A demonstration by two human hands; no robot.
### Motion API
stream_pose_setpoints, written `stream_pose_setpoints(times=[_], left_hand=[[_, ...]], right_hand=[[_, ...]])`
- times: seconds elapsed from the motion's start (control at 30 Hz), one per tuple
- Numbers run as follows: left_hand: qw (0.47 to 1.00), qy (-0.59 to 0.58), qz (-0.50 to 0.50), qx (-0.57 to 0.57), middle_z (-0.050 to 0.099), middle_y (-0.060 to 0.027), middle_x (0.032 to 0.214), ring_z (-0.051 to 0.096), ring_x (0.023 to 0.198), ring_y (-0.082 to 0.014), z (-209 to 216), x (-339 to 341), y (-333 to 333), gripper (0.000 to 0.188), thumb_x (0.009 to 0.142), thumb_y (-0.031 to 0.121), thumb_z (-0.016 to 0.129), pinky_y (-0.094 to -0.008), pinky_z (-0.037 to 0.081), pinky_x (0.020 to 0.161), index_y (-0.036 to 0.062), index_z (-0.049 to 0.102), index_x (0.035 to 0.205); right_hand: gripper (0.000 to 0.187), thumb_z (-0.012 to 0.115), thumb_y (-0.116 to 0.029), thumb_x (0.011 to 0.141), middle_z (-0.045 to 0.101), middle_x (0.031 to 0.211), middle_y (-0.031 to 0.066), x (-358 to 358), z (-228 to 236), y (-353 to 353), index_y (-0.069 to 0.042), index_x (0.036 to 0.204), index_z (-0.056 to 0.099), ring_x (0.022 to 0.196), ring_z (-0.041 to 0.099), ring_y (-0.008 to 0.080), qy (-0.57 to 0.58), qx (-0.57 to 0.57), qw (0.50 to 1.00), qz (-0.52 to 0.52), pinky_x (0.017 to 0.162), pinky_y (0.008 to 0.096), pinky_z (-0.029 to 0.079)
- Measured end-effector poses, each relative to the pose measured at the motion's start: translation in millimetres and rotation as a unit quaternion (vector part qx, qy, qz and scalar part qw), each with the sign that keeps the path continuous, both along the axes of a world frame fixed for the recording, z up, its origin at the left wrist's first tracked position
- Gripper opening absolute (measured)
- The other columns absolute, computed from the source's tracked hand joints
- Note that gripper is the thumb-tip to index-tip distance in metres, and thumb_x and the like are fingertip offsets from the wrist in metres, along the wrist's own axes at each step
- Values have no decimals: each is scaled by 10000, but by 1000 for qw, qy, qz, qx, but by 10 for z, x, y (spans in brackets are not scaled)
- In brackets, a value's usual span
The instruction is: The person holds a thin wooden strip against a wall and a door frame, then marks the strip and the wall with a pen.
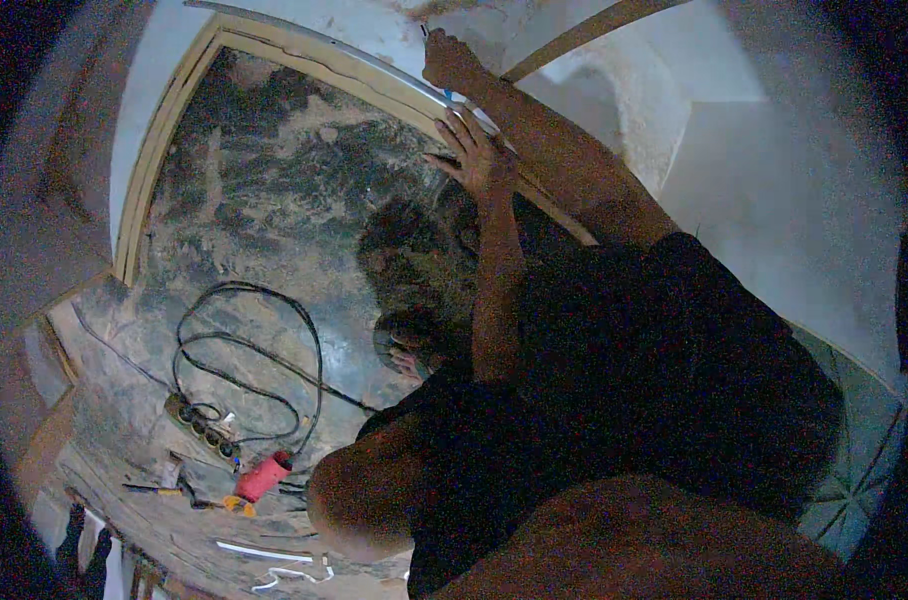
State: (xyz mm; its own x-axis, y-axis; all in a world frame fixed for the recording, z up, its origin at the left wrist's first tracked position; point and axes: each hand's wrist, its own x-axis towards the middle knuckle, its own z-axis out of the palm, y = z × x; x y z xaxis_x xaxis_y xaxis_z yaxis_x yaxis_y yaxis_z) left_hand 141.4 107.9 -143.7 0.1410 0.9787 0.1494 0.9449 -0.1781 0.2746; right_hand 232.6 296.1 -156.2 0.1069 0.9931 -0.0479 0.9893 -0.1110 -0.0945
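My left hand (479, 160) lies with its fingers spread on the near side of a long silver metal strip (354, 58). The strip runs along a pale wooden edge (374, 92). Beyond it, my right hand (451, 60) is closed above a white surface (374, 20). A thin, short stick-like thing (424, 31) pokes out of its fingers; its kind is too small to make out. A small blue and white item (451, 96) shows between the two hands, partly covered.
A power strip (206, 432) with looped black cable (319, 350) lies on the dusty floor (274, 190) to the left. Beside it are a red power tool (264, 478), a yellow and black tool (154, 490) and white strips (264, 552). My bent knee (359, 490) fills the near middle.
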Motion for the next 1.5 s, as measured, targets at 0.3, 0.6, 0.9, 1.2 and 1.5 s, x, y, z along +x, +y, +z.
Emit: stream_pose_setpoints(times=[0.3, 0.6, 0.9, 1.2, 1.5], left_hand=[[1000, -9, -7, -18, 152, -112, 1616, 160, 1486, -310, -24, -5, -33, 804, 902, 455, 542, -743, 58, 1087, 107, 202, 1543], [1000, -13, 29, 0, 194, -102, 1598, 184, 1473, -297, -260, -143, 121, 721, 952, 458, 456, -701, 99, 1115, 99, 215, 1529], [947, -316, 62, 1, 632, -157, 1131, 564, 1118, -358, 181, -495, 574, 609, 856, 571, 580, -562, 364, 1009, 53, 613, 1174], [973, -173, 2, -153, 693, -155, 854, 670, 798, -371, 304, -526, 954, 630, 764, 681, 640, -490, 526, 699, 60, 697, 853], [955, -246, 14, -166, 704, -161, 814, 687, 757, -381, 404, -700, 917, 534, 788, 588, 681, -472, 535, 691, 61, 699, 869]], right_hand=[[457, 598, -291, 872, 632, 967, 247, -38, -42, 12, 81, 1126, 521, 831, 675, 390, -7, 40, 999, 23, 751, 482, 560], [381, 589, -325, 912, 672, 884, 180, -706, 1108, -339, 9, 1094, 576, 793, 682, 332, 245, 200, 945, 88, 742, 437, 548], [211, 646, -138, 896, 621, 1083, 153, 206, 1322, -2312, -51, 1084, 606, 988, 657, 314, 286, 2, 955, -76, 824, 395, 534], [374, 685, -134, 827, 591, 1141, 181, 370, 557, -2905, -67, 1180, 581, 1027, 612, 389, 166, -96, 980, -45, 877, 443, 516], [462, 725, -229, 799, 610, 1167, 190, 404, 259, -3109, -98, 1216, 574, 978, 615, 421, 199, 9, 979, 38, 821, 507, 516]])
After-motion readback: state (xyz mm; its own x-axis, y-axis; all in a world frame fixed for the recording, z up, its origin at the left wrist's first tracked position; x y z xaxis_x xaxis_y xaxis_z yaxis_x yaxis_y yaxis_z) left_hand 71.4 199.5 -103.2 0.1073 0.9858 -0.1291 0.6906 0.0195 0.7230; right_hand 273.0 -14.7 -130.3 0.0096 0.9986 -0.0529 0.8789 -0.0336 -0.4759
